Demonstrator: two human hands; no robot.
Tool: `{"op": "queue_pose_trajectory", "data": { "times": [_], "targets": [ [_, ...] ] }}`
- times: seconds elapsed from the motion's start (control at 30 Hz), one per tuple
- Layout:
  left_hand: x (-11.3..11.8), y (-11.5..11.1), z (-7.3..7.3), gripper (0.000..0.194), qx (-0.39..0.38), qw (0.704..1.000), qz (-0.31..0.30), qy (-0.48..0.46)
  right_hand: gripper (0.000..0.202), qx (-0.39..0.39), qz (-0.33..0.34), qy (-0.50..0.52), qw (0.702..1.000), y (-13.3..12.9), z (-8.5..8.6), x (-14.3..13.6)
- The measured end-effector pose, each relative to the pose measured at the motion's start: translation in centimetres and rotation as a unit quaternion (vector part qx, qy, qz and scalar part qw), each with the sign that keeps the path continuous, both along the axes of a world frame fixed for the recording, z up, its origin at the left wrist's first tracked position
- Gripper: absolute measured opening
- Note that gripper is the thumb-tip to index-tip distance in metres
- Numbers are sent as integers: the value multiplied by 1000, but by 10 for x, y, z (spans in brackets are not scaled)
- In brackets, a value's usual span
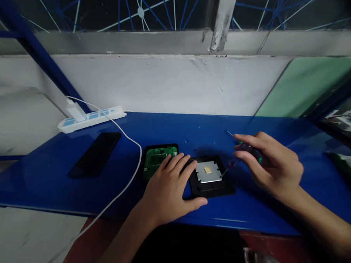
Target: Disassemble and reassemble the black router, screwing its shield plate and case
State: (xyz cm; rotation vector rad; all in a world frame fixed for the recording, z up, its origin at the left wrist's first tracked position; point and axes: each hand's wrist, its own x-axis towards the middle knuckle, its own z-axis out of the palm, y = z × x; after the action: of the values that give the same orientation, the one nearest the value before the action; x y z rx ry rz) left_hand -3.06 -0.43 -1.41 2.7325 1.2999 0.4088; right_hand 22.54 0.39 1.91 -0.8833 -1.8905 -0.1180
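My left hand [168, 192] lies with its fingers spread across a black plastic housing [213, 191], thumb on the near edge. A silver metal plate [209, 177] with a small yellowish pad [208, 170] sits in that housing. My right hand [272, 166] grips a screwdriver [247, 148] with a purple and green handle, and its slanted shaft reaches the plate's right edge. To the left, partly under my left fingers, is a black case half holding a green circuit board [155, 159].
A black phone-like slab [95, 154] lies at the left. Behind it stands a white power strip [93, 118] with a plugged-in charger [76, 111]. Its white cable [132, 140] crosses the blue table [192, 125]. Small bits lie on the table; a green packet [347, 166] is far right.
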Motion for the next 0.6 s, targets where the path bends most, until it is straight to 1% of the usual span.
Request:
{"op": "queue_pose_trajectory", "data": {
  "times": [0.2,0.37,0.4,0.47,0.53,0.6],
  "targets": [
    [0,0,0,83,7,1000,2,-7,52,63,-67,-43,995,-8,2,-9],
    [0,0,-1,82,8,1000,1,-10,50,72,-90,-69,991,-8,0,-10],
    [0,0,-1,82,10,1000,0,-14,52,74,-84,-70,991,-7,0,-9],
    [-1,0,-1,82,11,1000,-1,-16,57,69,-47,-68,994,-6,-1,-7],
    [-1,0,-1,82,12,1000,-2,-13,61,45,2,-59,997,-4,0,-4],
    [-1,1,-1,82,12,1000,-1,-8,63,22,32,-40,998,-2,0,-2]
  ]
}}
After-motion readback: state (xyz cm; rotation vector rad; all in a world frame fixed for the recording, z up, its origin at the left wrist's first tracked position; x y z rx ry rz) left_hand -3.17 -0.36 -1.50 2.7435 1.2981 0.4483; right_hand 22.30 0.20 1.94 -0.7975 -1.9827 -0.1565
